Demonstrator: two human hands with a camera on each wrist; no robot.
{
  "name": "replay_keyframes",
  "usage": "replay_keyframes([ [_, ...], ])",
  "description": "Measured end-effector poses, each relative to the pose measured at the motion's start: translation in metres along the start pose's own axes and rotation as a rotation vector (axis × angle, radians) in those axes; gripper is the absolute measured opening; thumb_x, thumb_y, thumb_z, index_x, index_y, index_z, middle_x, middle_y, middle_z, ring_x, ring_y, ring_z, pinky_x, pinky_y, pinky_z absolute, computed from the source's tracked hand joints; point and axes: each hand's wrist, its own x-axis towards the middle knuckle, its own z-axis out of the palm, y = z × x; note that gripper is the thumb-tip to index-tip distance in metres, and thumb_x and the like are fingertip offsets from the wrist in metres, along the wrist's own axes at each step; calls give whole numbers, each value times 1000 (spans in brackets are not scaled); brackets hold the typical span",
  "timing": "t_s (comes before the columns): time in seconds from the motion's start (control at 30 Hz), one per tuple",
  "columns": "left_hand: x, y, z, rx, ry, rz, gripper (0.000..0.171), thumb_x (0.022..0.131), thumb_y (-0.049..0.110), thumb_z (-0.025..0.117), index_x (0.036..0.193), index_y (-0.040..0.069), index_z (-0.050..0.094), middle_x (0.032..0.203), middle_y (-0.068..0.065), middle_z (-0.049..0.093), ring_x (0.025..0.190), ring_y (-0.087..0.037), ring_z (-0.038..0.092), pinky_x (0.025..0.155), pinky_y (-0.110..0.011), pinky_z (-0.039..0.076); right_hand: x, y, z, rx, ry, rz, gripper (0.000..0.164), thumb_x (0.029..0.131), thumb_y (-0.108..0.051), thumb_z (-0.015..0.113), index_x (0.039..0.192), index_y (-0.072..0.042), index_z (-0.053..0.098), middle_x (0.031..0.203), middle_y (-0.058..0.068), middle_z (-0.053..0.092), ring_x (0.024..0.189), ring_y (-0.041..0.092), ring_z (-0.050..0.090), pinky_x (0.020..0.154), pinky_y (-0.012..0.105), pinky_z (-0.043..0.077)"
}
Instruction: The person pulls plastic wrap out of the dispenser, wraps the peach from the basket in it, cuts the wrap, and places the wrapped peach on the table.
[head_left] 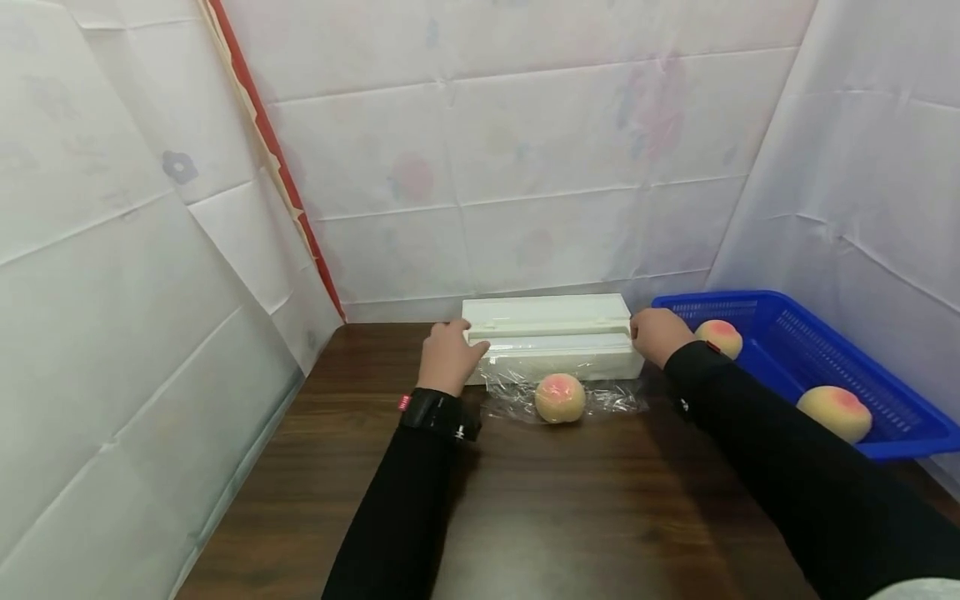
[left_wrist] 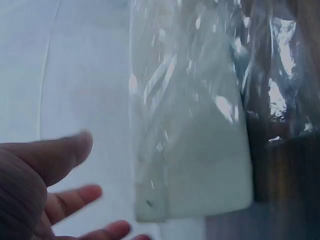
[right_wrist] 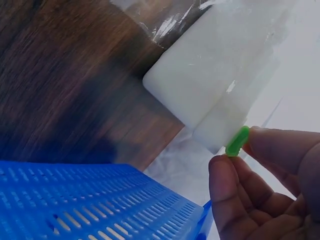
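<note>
Clear film point(head_left: 517, 396) lies drawn out either side of the peach point(head_left: 560, 398) before the white box point(head_left: 551, 321), seemingly not yet cut, as my right hand point(head_left: 660, 335) pinches the green tab point(right_wrist: 237, 142) and my left hand point(head_left: 448, 354) holds nothing.

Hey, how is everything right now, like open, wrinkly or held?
Wrap: pulled out, wrinkly
Box: on the table, lid unclear
Left hand: open, fingers spread
Right hand: pinching
Green tab: held in the right hand
Loose peach: outside the basket
Basket: open-topped, holding two peaches
</note>
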Motion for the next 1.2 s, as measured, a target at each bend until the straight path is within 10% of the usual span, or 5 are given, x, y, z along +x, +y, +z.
replay_keyframes([
  [0.13,1,-17,-1,-110,-97,-75,57,100,40,74,142,3,64,141,-19,67,128,-37,65,109,-52,52,0,1,-2,-3,-2,-24,41,90,9,48,66,-18,27,69,-2,19,69,18,18,66,36,23],
  [0.27,3,-24,2,-122,-124,-78,34,99,34,76,86,7,61,82,-6,55,76,-22,52,82,-39,45,1,2,-4,2,-12,-47,37,84,8,53,61,-15,37,65,-2,29,66,18,24,64,35,27],
  [0.33,5,-25,3,-130,-122,-86,39,97,33,79,79,11,52,79,-2,49,73,-20,43,79,-40,40,2,2,-5,3,-20,-54,32,84,7,56,61,-13,45,64,0,37,66,19,29,64,35,30],
  [0.53,6,-26,3,-152,-132,-108,51,93,34,83,134,5,71,147,-17,65,129,-36,65,110,-51,52,6,0,-6,-37,-9,-88,23,82,6,59,64,-8,59,67,4,57,64,21,44,64,34,39],
  [1.2,8,-29,5,-134,-126,-131,59,91,34,85,138,2,69,146,-17,66,134,-37,63,111,-52,52,2,-7,1,-8,16,-96,37,86,8,57,62,-15,42,65,-1,36,66,18,29,66,36,30],
])
